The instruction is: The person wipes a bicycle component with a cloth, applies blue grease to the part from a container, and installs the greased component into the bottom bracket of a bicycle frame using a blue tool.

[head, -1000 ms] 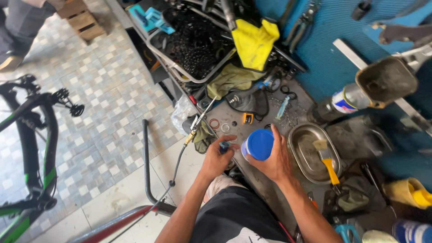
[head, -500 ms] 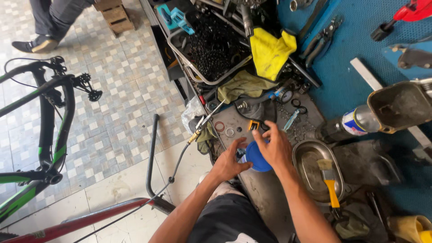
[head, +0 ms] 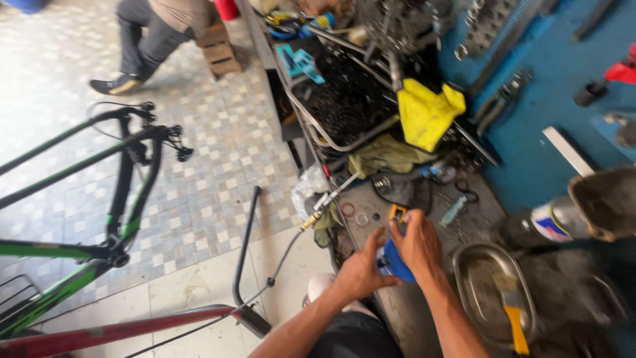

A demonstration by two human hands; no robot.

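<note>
Head view was filled, on its left, by one green and black bicycle frame (head: 79,199) standing on the tiled floor (head: 212,192). One cluttered grey workbench (head: 411,311) was seen along the right, against one blue tool wall (head: 543,152). At the far end of the floor, one other person's legs in dark trousers (head: 149,40) were visible beside one wooden crate (head: 218,50). One crumpled yellow cloth (head: 427,113) was draped over the parts at the back of the bench. One oval steel tray (head: 487,278) was set on the bench near the hands, and one yellow-handled brush (head: 511,311) was lying in it.

One blue cylindrical can (head: 394,262) was held at the bench's near edge, between the two hands. The right hand (head: 417,242) was curled closed over the can's top and side, with its fingers wrapped about it. The left hand (head: 361,268) was pressed against the can's left side, its fingers half closed and the thumb raised. One small yellow and black part (head: 397,212) was lying just beyond the right hand's fingertips; whether it was touched could not be told.
</note>
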